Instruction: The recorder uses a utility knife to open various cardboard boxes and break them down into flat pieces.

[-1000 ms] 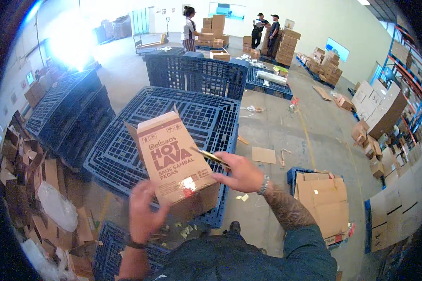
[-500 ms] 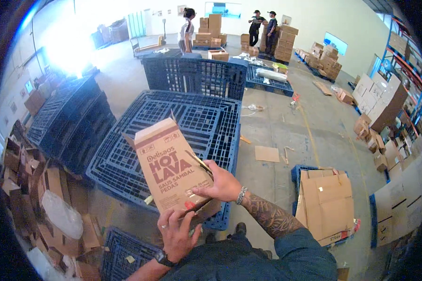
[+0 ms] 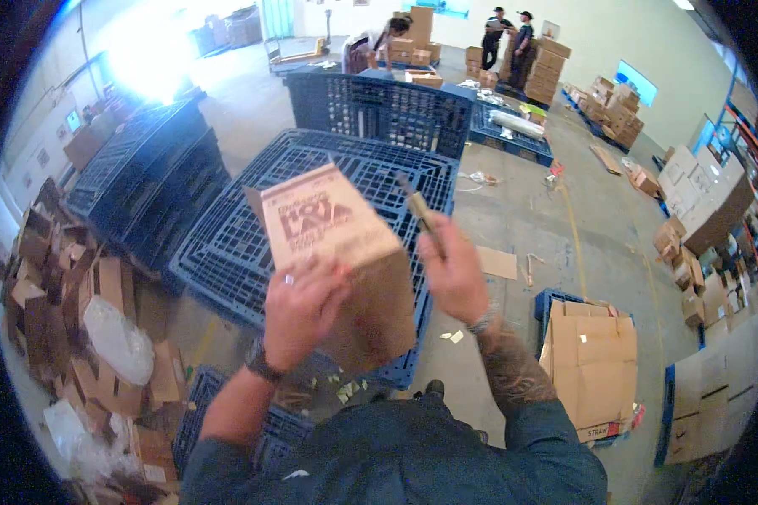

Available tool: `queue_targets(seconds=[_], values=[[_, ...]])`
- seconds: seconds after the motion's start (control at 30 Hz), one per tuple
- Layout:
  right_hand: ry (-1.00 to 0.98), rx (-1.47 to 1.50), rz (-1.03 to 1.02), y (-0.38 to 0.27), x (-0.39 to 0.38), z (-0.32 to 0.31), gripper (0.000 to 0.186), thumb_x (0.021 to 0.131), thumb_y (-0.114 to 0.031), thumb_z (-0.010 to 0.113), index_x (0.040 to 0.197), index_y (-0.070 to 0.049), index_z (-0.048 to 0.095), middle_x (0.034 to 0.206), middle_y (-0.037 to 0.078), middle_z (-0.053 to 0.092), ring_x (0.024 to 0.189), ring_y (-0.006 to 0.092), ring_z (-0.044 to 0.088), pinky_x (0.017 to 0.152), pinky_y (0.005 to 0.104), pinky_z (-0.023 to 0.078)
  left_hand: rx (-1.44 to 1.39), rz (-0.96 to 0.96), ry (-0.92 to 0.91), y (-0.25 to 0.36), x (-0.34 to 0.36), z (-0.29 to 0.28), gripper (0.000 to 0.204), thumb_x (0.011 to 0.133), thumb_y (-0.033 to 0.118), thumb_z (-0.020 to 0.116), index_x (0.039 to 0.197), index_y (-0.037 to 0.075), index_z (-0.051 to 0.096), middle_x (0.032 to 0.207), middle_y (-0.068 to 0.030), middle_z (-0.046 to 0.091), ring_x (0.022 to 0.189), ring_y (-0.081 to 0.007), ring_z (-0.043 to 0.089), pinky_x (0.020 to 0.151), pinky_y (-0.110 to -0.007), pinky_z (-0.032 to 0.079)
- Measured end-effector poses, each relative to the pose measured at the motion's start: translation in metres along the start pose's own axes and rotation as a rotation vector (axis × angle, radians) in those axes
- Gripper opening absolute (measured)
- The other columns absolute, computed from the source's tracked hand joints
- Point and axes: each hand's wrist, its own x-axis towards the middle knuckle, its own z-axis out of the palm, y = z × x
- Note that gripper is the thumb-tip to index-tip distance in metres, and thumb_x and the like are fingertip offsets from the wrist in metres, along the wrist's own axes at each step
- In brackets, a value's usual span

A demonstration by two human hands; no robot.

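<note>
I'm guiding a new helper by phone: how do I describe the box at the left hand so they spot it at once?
Find the large blue grid pallet in the middle. Over its near side is a brown cardboard box, the left hand on its edge. Big dark lettering on its upturned face sets it apart from the mostly plain flattened cardboard at right.

The grey floor [image 3: 514,202] is marked by a yellow line [image 3: 576,244] on the right. The far side is closed by a pale wall [image 3: 669,55], in which a bluish window [image 3: 636,82] is set. The far left is flooded by white light [image 3: 147,67]. At the right, an orange-beamed rack [image 3: 744,122] is seen.
</note>
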Motion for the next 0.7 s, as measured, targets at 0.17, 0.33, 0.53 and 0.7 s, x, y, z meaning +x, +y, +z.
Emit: queue_targets(seconds=[0.17,0.33,0.53,0.7], values=[[0.037,-0.129,-0.116,-0.02,-0.01,-0.014,0.029,0.096,-0.022,0.051,0.122,-0.009,0.054,0.075,0.017,0.062,0.066,0.0343,0.062,0.061,0.0427,0.049,-0.07,-0.139,0.04,-0.008,0.071,-0.008,0.019,0.086,0.025,0.065,0.099,0.013,0.072,0.108,-0.0087,0.07,0.091,-0.027,0.068,0.078,-0.039,0.047],[0.039,-0.31,-0.182,0.006,-0.002,0.019,0.034,0.096,-0.024,0.051,0.127,-0.011,0.054,0.085,0.018,0.066,0.076,0.038,0.064,0.064,0.0469,0.051,-0.171,-0.157,0.081,-0.027,0.089,0.01,0.024,0.089,0.029,0.063,0.099,0.009,0.071,0.108,-0.01,0.07,0.088,-0.0295,0.068,0.079,-0.041,0.05],[-0.075,-0.329,-0.067,-0.011,0.006,0.029,0.035,0.095,-0.021,0.051,0.128,-0.009,0.054,0.098,0.021,0.066,0.086,0.039,0.065,0.073,0.047,0.051,-0.189,-0.153,0.138,-0.035,0.091,0.013,0.023,0.09,0.027,0.062,0.094,0.007,0.07,0.103,-0.0098,0.071,0.083,-0.0304,0.068,0.075,-0.04,0.052],[-0.053,-0.297,-0.152,-0.009,0.01,0.036,0.036,0.095,-0.023,0.05,0.129,-0.01,0.054,0.094,0.019,0.067,0.082,0.0382,0.065,0.07,0.0473,0.051,-0.212,-0.159,0.135,-0.036,0.094,0.01,0.023,0.09,0.027,0.06,0.094,0.006,0.07,0.102,-0.01,0.071,0.085,-0.0312,0.068,0.076,-0.041,0.051]])
